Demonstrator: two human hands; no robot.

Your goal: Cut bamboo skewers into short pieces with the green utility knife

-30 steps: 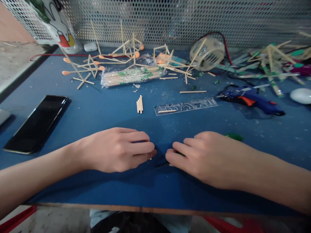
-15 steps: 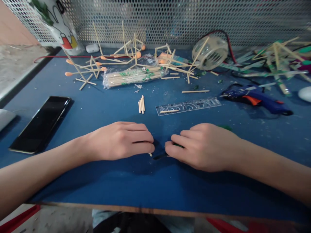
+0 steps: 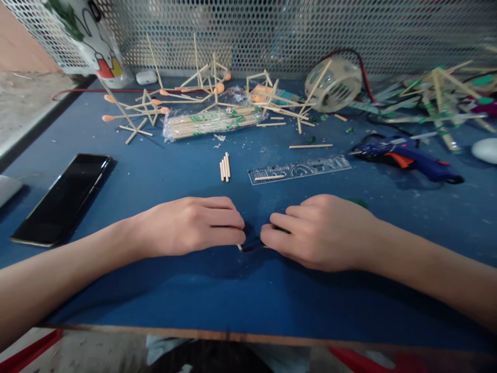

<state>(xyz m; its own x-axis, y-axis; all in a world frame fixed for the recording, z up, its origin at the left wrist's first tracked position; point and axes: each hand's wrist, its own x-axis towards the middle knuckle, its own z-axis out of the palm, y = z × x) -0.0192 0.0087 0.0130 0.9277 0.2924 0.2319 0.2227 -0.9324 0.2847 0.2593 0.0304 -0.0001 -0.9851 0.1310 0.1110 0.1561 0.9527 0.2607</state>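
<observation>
My left hand point(image 3: 194, 226) is closed in a pinch on a wooden stick point(image 3: 239, 247); only a short end shows below the fingertips. Opposite it, my right hand point(image 3: 316, 234) is wrapped round a knife, its handle mostly hidden in the fingers. The narrow dark blade point(image 3: 251, 248) points left, its tip at the stick's end. Beyond the hands lies a small group of short cut sticks point(image 3: 225, 168), side by side. A clear ruler point(image 3: 303, 170) rests to their right, with one short stick point(image 3: 269, 178) on it.
A phone point(image 3: 64, 199) lies at left. Farther back are a wrapped bundle of sticks point(image 3: 212, 123), glued stick frames point(image 3: 135, 111) and a clear plastic cup point(image 3: 333, 85). A blue glue gun point(image 3: 411, 158) lies at right. A perforated metal panel point(image 3: 252, 36) closes the back.
My right hand has shifted slightly left and up, bringing the knife blade against the end of the stick. My left hand has barely moved.
</observation>
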